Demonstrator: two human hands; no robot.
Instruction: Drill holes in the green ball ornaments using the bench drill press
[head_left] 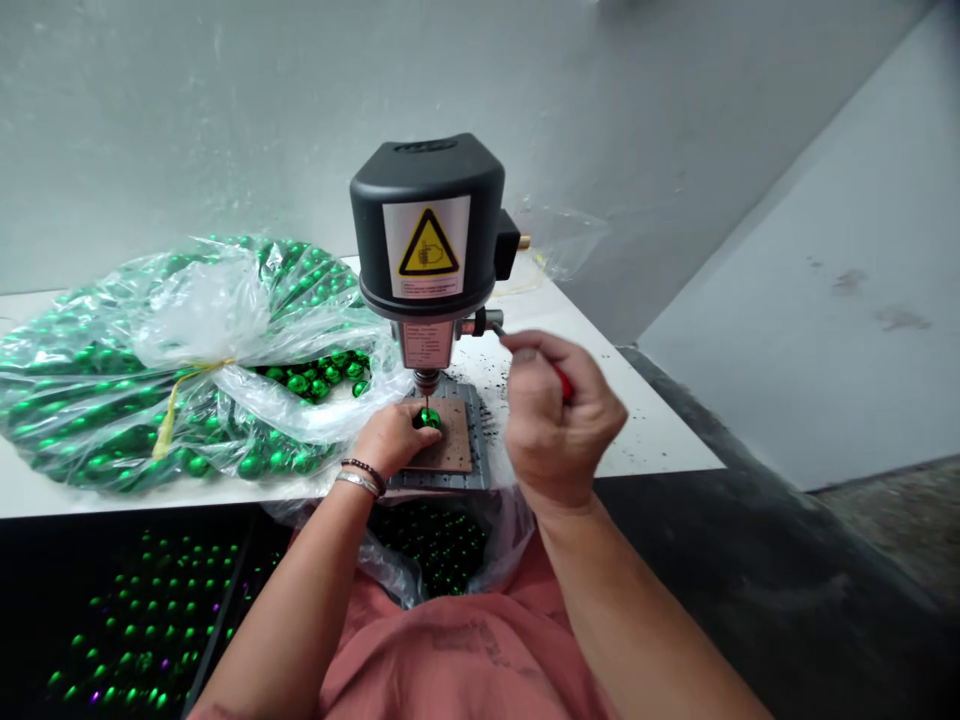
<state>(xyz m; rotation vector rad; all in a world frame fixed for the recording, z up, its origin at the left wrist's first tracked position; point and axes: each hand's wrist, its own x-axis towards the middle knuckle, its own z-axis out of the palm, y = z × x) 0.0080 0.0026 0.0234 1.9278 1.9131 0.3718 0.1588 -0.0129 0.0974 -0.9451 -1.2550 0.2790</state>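
Observation:
A small bench drill press [427,220] with a black cover and a yellow warning label stands on the white table. Under its bit, my left hand [394,438] pinches a shiny green ball [430,419] against a brown board [450,450] on the grey base. The bit's tip meets the top of the ball; I cannot tell how deep it reaches. At the right of the press, my right hand [562,410] is wrapped round the red-knobbed feed lever [565,384], most of its grip hidden by my fingers.
A big clear plastic bag [202,310] of green balls, tied with yellow string [169,420], lies at the left. Dark shavings are scattered on the white table [652,440]. Another open bag [517,530] of green balls sits at my lap; more balls lie lower left.

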